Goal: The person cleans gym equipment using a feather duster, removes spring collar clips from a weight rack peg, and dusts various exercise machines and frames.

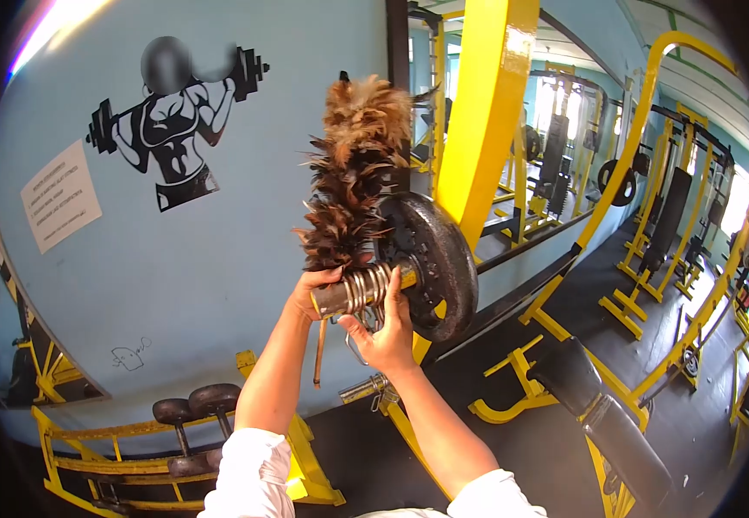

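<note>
A black weight plate [443,268] sits on a metal bar end [333,300] that points toward me from a yellow post. Several coils of a spring collar [366,289] go around the bar in front of the plate. My right hand [385,332] is closed on the collar from below and the right side. My left hand [310,293] is at the bar's left side, its fingers wrapped at the base of a brown feather duster [357,155]. The duster stands upright above the bar, and its thin handle hangs below that hand.
Dumbbells [215,397] rest on a yellow rack [124,429] at the lower left. A yellow post [487,104] rises behind the plate, beside a wall mirror [556,129]. A padded bench [625,449] and other yellow machines stand at the right.
</note>
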A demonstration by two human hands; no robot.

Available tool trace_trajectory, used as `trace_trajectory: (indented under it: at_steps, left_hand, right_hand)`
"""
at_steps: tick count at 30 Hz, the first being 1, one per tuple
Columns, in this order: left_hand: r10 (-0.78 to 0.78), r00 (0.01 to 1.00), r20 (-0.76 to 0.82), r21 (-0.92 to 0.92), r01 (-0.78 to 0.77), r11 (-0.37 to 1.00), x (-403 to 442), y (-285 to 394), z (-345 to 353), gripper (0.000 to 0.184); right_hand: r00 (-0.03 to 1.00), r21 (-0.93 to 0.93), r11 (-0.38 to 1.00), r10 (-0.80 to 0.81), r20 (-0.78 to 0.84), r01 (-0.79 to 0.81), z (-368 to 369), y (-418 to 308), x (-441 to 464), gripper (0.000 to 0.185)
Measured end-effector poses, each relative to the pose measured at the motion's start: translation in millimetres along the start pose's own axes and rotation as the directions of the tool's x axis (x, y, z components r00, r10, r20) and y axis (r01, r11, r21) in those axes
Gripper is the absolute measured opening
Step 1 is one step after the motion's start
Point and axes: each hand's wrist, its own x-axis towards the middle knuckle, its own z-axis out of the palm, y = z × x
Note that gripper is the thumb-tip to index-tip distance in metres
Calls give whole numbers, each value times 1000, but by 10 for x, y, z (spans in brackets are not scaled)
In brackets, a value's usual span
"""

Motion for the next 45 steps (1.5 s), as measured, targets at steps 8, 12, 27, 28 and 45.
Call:
trace_trajectory:
  at_steps: [8, 12, 27, 28, 45]
  left_hand:
    - [6, 1000, 5, 23, -6, 1000, -43, -44, -262, 58]
    - [51, 999, 12, -51, -51, 997, -214, -50, -151, 47]
    - [167, 971, -172, 248, -122, 961, -335, 9, 61, 50]
    - [202, 954, -221, 324, -124, 938, -349, -14, 31, 49]
    - [332, 911, -243, 555, -150, 818, -436, -11, 73, 47]
  right_hand:
    - [996, -109, 991, 85, 40, -80, 8, -74, 14, 111]
    - [996, -62, 997, 39, 84, -34, -29, -15, 21, 107]
    - [974, 594, 773, 198, 111, -225, 68, 83, -88, 75]
    - [968, 565, 786, 211, 133, -249, 66, 91, -77, 72]
    - [964, 577, 776, 157, 214, -254, 64, 91, 42, 63]
